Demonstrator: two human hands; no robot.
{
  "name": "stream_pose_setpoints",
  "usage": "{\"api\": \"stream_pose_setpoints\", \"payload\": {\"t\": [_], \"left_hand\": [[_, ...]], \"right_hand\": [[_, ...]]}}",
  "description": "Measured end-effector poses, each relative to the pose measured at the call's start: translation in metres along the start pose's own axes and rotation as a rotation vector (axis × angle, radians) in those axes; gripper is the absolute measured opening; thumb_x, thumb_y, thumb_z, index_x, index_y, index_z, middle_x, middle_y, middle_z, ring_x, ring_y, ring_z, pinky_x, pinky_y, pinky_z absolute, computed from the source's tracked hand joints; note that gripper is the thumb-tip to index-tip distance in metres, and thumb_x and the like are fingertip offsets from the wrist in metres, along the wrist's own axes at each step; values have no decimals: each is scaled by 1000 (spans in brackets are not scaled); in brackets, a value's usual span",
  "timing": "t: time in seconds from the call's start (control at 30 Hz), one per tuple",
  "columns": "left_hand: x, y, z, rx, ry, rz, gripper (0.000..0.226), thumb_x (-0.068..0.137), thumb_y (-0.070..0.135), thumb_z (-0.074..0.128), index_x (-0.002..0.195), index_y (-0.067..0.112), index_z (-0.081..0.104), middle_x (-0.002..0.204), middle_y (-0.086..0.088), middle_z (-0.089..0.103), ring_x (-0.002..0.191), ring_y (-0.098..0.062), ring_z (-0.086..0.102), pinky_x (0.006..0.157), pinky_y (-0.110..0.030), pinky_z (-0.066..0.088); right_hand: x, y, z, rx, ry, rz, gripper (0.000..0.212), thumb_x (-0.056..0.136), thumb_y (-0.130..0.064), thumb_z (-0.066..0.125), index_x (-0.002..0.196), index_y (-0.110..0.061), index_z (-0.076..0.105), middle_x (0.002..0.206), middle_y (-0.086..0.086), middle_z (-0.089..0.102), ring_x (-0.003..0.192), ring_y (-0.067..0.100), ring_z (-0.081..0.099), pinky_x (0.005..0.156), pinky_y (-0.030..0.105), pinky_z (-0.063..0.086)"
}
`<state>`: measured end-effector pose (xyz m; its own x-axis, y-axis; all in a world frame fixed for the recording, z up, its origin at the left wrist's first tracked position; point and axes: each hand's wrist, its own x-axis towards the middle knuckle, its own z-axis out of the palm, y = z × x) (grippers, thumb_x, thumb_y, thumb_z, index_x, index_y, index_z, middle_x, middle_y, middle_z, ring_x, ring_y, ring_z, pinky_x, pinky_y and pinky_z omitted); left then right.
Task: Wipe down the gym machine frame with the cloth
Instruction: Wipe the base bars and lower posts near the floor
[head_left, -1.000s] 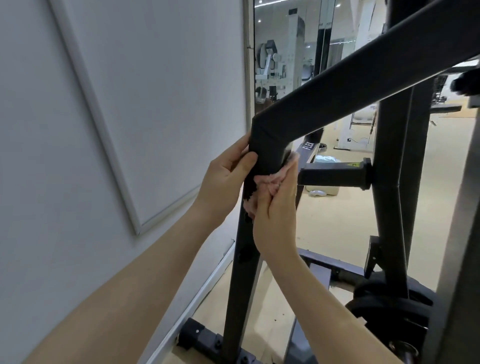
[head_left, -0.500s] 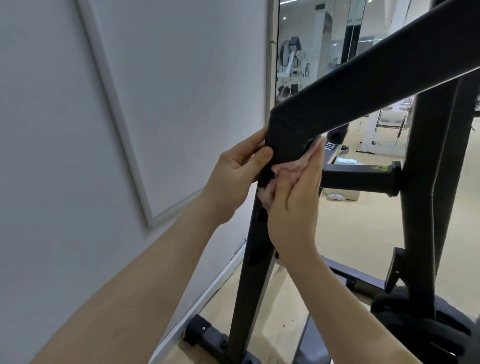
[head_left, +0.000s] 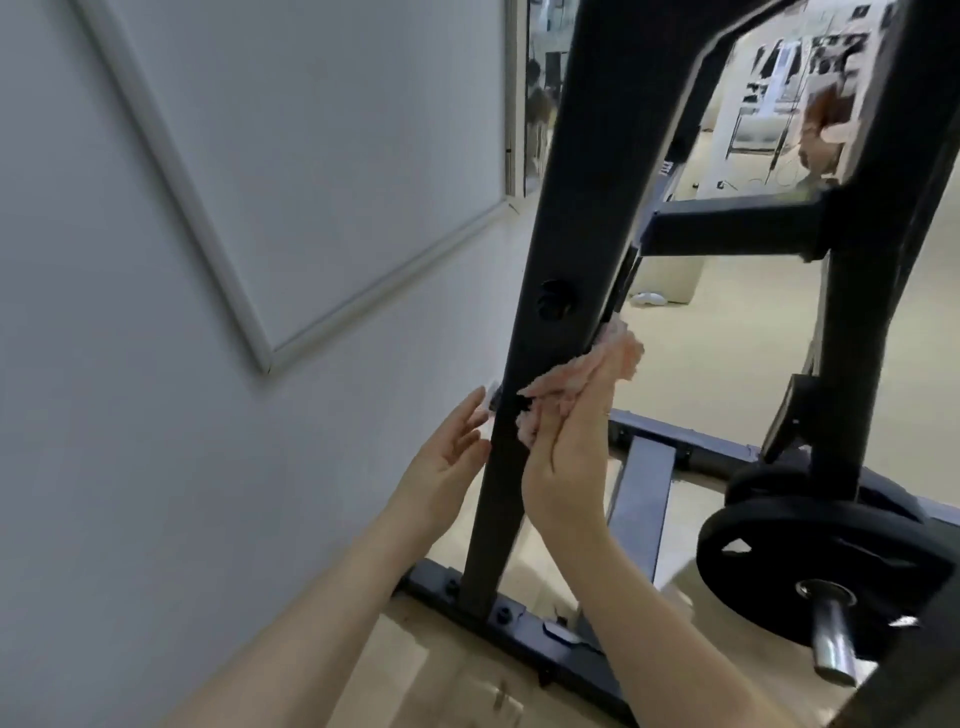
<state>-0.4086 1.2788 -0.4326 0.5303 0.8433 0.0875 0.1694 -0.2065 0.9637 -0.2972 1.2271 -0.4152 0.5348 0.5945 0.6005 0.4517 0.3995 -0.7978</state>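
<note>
The black upright post of the gym machine frame (head_left: 566, 249) runs from the top of the view down to a bolted base bar near the floor. My right hand (head_left: 566, 452) presses a pale pink cloth (head_left: 597, 369) against the right side of the post, partway down. The cloth bunches out above my fingers. My left hand (head_left: 447, 457) is on the left side of the post, fingers nearly straight, palm toward the metal; whether it touches is unclear.
A white wall with a framed board (head_left: 291, 156) stands close on the left. A black weight plate (head_left: 821, 566) on a steel peg sits at the lower right. A horizontal stub bar (head_left: 737, 228) juts off the second upright. Tan floor lies beyond.
Both hands have slid down the post from the upper bend to its lower half. My left hand has released its grip and straightened. The view has tilted downward.
</note>
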Motion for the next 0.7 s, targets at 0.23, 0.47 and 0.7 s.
{"api": "stream_pose_setpoints", "payload": {"t": [0.23, 0.47, 0.7], "left_hand": [[6, -58, 6, 188, -141, 4, 50, 95, 25, 51, 136, 49, 34, 132, 18, 52, 125, -9, 49, 99, -21, 43], [19, -87, -2, 267, -207, 111, 52, 97, 21, 49, 141, 43, 33, 123, 15, 58, 113, -4, 56, 97, -28, 47], [27, -102, 0, 329, -144, 241, 54, 97, 24, 47, 146, 36, 29, 124, 1, 58, 112, -10, 55, 94, -27, 46]], "right_hand": [[-61, 41, 14, 22, -51, 193, 40, 106, -30, 28, 133, -58, 34, 124, 2, 58, 117, 26, 53, 95, 34, 51], [-91, 90, 35, 62, 2, 292, 34, 103, -39, 28, 137, -34, 30, 101, 2, 56, 85, 12, 58, 72, 24, 50], [-99, 100, 38, 276, -74, 358, 45, 103, -15, 32, 146, -17, 20, 122, 20, 51, 93, 24, 62, 77, 30, 52]]}}
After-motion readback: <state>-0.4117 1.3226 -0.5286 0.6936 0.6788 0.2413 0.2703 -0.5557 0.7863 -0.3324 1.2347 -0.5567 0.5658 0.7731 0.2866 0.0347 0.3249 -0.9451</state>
